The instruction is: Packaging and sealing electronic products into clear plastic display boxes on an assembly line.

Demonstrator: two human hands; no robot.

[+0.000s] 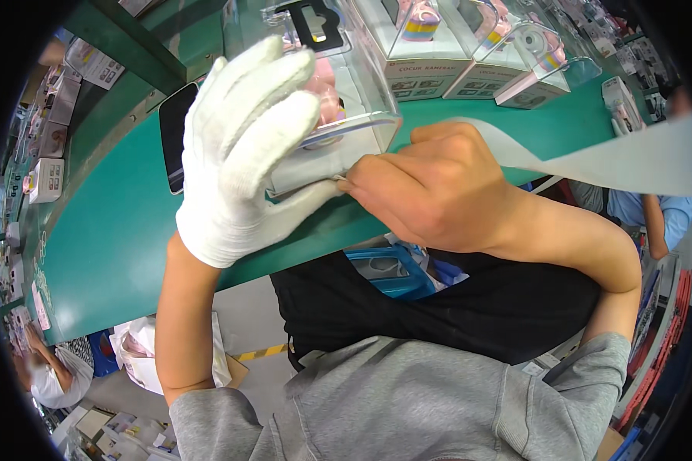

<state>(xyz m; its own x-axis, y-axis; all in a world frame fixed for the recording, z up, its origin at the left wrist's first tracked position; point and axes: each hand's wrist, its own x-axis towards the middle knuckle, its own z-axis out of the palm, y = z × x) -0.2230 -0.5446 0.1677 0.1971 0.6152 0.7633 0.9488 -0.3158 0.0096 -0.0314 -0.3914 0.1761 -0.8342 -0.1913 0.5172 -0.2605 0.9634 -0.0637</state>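
My left hand [242,146], in a white knitted glove, stands open over a clear plastic box [373,107]. Its fingers are stretched up and apart; the thumb runs along the box's white base [307,167]. Inside the box is a pink toy [327,88], partly hidden by the glove; a black hanging tab [313,24] tops the pack. My bare right hand [430,184] is closed in a pinch at the gloved thumb's tip, beside the base's near corner. What it pinches is too small to make out. A long white strip [623,161] passes behind this hand, twisting off rightward.
Several similar boxed toys [461,69] line the far side of the green table [108,253]. A black phone-like slab [175,138] lies left of the glove. Below the table edge sits a blue basket [396,280]. Other people [61,376] are at both sides.
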